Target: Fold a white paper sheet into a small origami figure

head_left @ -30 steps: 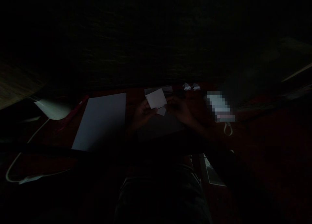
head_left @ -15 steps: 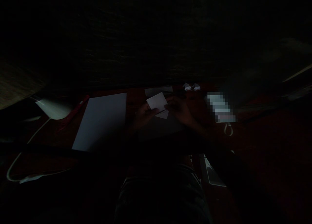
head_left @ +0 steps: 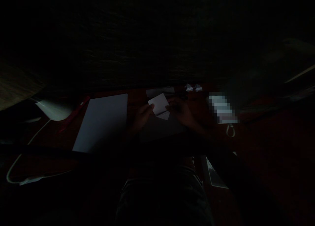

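In the dim head view, a small white piece of folded paper (head_left: 159,104) is held up between my two hands. A crease runs across its lower part, and a corner flap points down below it. My left hand (head_left: 143,117) pinches the paper's left edge, thumb on top. At the right edge, my right hand (head_left: 181,112) grips it between thumb and fingers; most of those fingers are lost in shadow. A dark flat sheet or mat (head_left: 161,129) lies beneath my hands. Behind the paper rests another pale paper strip (head_left: 157,91).
Two small folded paper shapes (head_left: 193,87) stand at the back. A large white sheet (head_left: 104,119) lies left, beside a red narrow object (head_left: 78,109) and a white lamp-like object (head_left: 55,111) with a cord. On the right lies a blurred-out device (head_left: 222,108) with a looped cable (head_left: 230,131).
My left thumb has moved from the paper's lower edge up and left to its left edge, uncovering the crease. The right hand and the paper have hardly moved.
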The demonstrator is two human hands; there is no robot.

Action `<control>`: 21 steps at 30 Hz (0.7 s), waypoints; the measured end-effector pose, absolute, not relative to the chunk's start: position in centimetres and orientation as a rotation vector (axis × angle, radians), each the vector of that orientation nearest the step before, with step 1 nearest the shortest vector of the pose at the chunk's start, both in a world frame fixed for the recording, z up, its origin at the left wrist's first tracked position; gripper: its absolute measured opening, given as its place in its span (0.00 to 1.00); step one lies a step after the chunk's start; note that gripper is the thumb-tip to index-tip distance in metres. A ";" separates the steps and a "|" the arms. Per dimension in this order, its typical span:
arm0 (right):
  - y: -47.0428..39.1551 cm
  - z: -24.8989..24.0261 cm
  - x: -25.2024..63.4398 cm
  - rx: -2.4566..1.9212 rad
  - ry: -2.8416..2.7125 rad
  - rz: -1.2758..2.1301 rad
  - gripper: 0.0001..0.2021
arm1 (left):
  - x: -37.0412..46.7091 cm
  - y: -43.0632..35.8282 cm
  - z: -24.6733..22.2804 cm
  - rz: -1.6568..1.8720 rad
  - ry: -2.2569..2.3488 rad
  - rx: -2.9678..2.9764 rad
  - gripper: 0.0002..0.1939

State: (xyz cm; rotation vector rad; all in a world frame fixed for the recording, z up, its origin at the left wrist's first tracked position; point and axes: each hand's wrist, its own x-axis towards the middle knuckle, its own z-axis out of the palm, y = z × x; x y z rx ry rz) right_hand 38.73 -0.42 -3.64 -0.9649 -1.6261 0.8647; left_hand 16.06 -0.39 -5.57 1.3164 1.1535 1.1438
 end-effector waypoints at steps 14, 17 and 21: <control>-0.4 -3.2 38.5 -0.947 -1.553 0.855 0.18 | 16.9 -1.2 -4.6 1.015 0.869 1.273 0.41; -0.4 -3.5 38.6 -0.931 -1.567 0.874 0.19 | 16.6 -0.9 -4.7 1.083 0.874 1.326 0.37; -0.3 -3.9 38.8 -0.946 -1.618 0.805 0.18 | 16.5 -0.8 -4.8 1.098 0.877 1.333 0.35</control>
